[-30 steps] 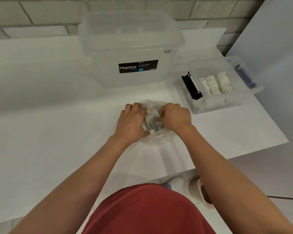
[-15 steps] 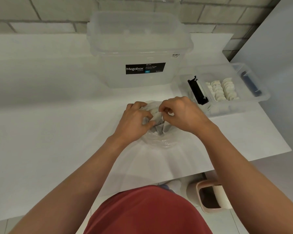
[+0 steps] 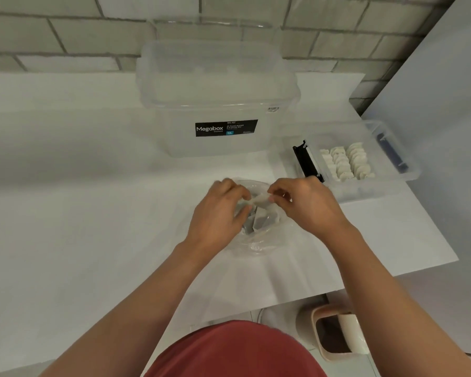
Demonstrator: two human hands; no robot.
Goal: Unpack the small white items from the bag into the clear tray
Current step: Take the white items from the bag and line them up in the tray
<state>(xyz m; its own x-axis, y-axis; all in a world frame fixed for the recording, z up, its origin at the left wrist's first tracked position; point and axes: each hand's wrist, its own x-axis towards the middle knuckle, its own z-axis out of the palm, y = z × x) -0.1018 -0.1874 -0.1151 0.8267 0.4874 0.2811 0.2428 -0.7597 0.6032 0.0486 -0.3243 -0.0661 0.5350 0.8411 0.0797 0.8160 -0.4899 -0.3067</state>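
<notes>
A clear plastic bag (image 3: pixel 259 235) lies on the white table in front of me, with several small white items inside. My left hand (image 3: pixel 218 216) grips the bag's left side at its mouth. My right hand (image 3: pixel 307 205) pinches one small white item (image 3: pixel 260 200) just above the bag's opening, and the left fingertips touch that item too. The clear tray (image 3: pixel 384 183) stands to the right, holding rows of small white items (image 3: pixel 346 164) next to a black divider (image 3: pixel 306 161).
A large clear Megabox storage box (image 3: pixel 218 102) stands behind the bag, against the brick wall. The table's right edge runs just past the tray. A beige bin (image 3: pixel 335 333) sits on the floor below the front edge.
My right hand has lifted out of the bag's mouth with a white item pinched in it. The camera has tipped, so everything sits lower in view.
</notes>
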